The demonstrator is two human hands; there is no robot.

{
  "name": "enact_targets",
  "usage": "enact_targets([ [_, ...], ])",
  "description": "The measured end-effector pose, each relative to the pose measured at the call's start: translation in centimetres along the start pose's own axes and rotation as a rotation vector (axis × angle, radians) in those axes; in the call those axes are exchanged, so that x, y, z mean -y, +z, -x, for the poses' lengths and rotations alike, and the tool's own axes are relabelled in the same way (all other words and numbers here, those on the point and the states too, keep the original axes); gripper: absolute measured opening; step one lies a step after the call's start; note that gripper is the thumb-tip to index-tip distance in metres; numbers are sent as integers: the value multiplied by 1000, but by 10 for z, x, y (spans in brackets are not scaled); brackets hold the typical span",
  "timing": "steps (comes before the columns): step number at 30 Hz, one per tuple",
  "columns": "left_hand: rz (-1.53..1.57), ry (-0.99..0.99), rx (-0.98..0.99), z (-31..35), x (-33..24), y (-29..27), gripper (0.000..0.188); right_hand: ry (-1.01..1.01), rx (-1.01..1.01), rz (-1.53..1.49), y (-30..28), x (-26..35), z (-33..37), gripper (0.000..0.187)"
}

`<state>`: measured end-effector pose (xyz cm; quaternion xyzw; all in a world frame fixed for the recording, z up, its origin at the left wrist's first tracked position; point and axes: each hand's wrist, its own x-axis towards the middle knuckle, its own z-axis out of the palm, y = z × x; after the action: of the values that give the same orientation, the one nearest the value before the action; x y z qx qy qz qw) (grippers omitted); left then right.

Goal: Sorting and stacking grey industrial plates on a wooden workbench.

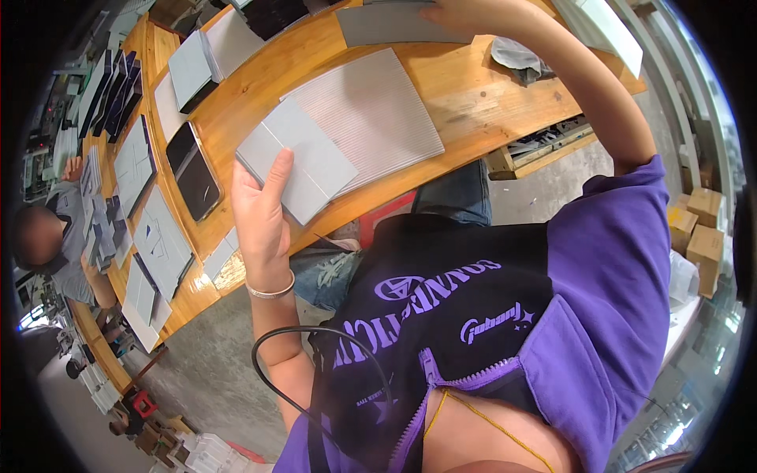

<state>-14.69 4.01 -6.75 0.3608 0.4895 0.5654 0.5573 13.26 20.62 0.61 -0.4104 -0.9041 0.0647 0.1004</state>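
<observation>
My left hand (pixel 264 209) grips a light grey flat board (pixel 315 162) by its near left edge, with the thumb on top. A thin straight line crosses the board's face. It overlaps the near left part of a white, finely ribbed sheet (pixel 386 102) on the wooden table. At the far side my right hand (pixel 465 14) is closed on a darker grey board (pixel 382 25), its fingers at the board's upper edge. The picture's top edge cuts off part of that hand.
A black-screened phone (pixel 193 169) lies left of the ribbed sheet. Stacked grey boxes (pixel 193 69) and flat panels (pixel 162 240) cover the table's left. A crumpled grey cloth (pixel 516 57) lies right, above an open drawer (pixel 548 146). Another person (pixel 67 232) sits across at the left.
</observation>
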Motion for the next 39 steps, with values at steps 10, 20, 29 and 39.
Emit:
enact_targets([
  [10,97,-8,68,6,-5,4,43,281,275,-504,10,-80,-12,38],
  [20,77,54,-1,8,-3,12,38,437,262,-425,37,-102,-5,34],
  [29,96,124,-70,6,2,24,38,72,115,-970,62,30,34,31],
  [39,59,217,-141,13,11,38,36,439,-107,-1443,95,97,68,25],
])
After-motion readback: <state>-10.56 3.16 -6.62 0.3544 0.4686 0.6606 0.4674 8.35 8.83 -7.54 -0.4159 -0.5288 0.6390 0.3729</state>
